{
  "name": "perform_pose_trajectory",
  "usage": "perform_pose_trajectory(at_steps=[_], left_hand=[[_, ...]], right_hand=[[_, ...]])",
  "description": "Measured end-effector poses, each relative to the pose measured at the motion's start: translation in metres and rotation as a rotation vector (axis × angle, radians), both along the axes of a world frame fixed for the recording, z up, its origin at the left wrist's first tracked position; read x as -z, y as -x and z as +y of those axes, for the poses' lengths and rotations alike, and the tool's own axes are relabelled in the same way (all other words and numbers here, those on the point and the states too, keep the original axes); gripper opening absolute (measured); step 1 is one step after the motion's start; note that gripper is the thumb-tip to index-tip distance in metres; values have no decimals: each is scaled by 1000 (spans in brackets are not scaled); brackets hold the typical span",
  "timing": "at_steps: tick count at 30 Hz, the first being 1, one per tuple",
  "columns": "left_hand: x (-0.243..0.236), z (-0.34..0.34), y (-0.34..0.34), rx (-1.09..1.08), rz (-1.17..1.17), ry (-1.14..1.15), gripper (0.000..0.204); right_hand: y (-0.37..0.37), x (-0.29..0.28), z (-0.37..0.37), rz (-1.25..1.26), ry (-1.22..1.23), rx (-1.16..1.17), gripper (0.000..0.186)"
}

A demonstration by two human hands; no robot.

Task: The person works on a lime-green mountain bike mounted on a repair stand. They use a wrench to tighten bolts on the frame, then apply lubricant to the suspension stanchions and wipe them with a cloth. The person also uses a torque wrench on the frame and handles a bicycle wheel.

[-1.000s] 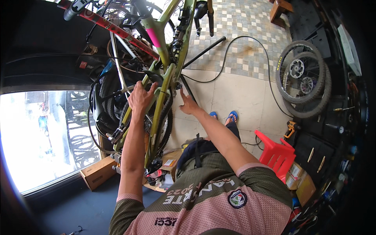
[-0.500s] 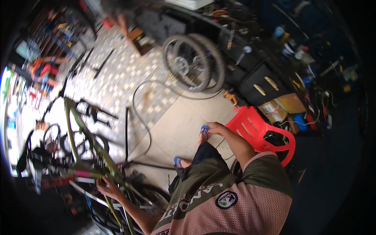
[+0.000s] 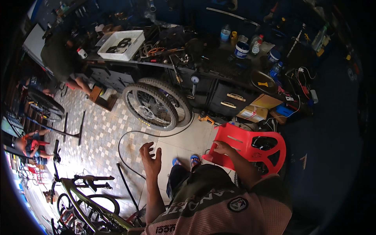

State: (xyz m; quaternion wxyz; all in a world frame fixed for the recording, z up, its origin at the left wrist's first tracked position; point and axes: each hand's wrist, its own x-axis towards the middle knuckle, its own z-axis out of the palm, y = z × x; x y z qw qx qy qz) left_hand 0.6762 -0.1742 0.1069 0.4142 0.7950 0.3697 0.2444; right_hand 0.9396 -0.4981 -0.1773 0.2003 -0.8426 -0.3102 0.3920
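Observation:
My left hand [image 3: 150, 159] is raised over the floor, open, with its fingers apart and slightly curved; nothing is in it. Over the front edge of a red plastic chair [image 3: 244, 137] is my right hand [image 3: 223, 148], its fingers loosely out and holding nothing I can see. Whether it touches the chair I cannot tell. A green bicycle frame [image 3: 74, 194] stands at the lower left, apart from my left hand. Ahead, two bicycle wheels [image 3: 169, 113] with knobbly tyres lean against the workbench.
A dark workbench [image 3: 213, 70] carries a white crate [image 3: 135, 53], bottles, tubs and tools. A black hose [image 3: 121, 143] curves across the floor. An orange tool [image 3: 205, 118] lies by the chair, near cardboard boxes [image 3: 252, 113]. Another person [image 3: 58, 58] bends at the bench's far left.
My left hand has come away from the bicycle frame and risen toward the middle. The view has swung right, bringing more of the workbench in. My right hand stays by the chair.

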Motion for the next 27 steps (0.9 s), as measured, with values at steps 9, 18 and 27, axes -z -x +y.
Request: perform_pose_trajectory(at_steps=[9, 18, 27], left_hand=[[37, 78, -107, 256, 99, 8, 48], [30, 194, -196, 356, 62, -129, 44], [-9, 209, -270, 280, 180, -43, 42]], right_hand=[[-60, -62, 62, -63, -31, 38, 62], [-193, -217, 186, -210, -536, 319, 38], [-348, -293, 313, -752, -693, 399, 39]])
